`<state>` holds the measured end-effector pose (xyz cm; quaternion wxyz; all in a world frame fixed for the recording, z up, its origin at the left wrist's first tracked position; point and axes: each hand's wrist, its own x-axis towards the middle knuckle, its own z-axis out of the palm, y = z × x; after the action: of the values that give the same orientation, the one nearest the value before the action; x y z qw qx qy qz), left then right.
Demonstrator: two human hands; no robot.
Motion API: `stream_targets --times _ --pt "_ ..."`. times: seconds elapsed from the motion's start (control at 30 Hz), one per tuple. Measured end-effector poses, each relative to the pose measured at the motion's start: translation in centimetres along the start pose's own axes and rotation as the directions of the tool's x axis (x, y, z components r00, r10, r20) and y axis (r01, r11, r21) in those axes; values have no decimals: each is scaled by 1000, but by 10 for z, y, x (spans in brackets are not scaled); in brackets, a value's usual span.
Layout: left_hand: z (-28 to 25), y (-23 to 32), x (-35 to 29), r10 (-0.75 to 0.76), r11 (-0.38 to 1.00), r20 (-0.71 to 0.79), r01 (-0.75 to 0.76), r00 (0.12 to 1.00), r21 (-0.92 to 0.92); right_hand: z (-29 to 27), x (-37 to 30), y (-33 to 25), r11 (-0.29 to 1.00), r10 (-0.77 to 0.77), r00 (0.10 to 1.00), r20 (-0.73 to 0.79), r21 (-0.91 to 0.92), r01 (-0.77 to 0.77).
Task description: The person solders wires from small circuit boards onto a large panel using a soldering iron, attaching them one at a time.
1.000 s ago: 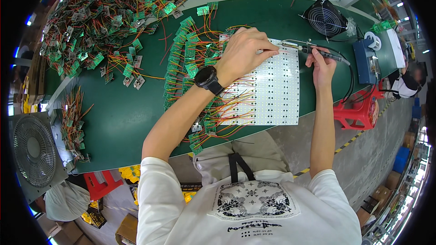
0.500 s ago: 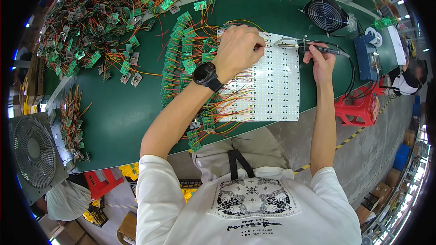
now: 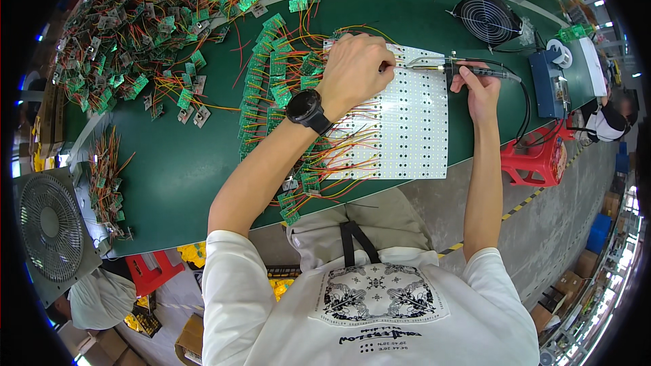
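Observation:
My right hand (image 3: 478, 88) grips a soldering iron (image 3: 478, 71) with a thin curved feed tube beside its tip. The tip lies over the upper part of a white LED panel (image 3: 413, 135), close to my left fingers. My left hand (image 3: 358, 68), a black watch on its wrist, rests closed in a pinch over the panel's upper left; what the fingertips hold is hidden. Several small green circuit boards (image 3: 278, 68) stand in rows along the panel's left side. Red and yellow wires (image 3: 352, 152) run from them onto the panel.
A big heap of wired circuit boards (image 3: 135, 27) covers the far left of the green table (image 3: 183, 183). At the right are a black fan (image 3: 487, 17) and a blue box (image 3: 548, 85) with a solder spool (image 3: 558, 55). A grey fan (image 3: 51, 224) stands at the left edge.
The soldering iron's tip has shifted very slightly left and nearer to me. My left hand stays in nearly the same place, still pinched.

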<state>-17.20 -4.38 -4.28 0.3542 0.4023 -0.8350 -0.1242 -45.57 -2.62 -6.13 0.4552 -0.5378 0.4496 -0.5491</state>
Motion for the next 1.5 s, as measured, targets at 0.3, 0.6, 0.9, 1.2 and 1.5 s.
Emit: stream_targets --times 0.3,0.6,0.9,1.2,1.5 --pt "-1 1 -1 -13 1000 12 13 1000 12 3 0 -3 1000 4 1000 21 -5 -4" --pt "1 2 -2 -19 1000 7 19 1000 4 1 -1 -1 1000 17 1000 2 -8 -17" --pt "0 -1 0 -15 1000 -4 15 1000 4 -3 3 2 995 4 999 -48 95 0" --pt "-67 16 19 34 995 -167 -48 985 -83 -2 1 4 994 -4 989 -146 107 19" --pt "-162 -67 -61 -185 713 -279 324 942 622 1 0 -3 990 -10 994 -113 136 25"
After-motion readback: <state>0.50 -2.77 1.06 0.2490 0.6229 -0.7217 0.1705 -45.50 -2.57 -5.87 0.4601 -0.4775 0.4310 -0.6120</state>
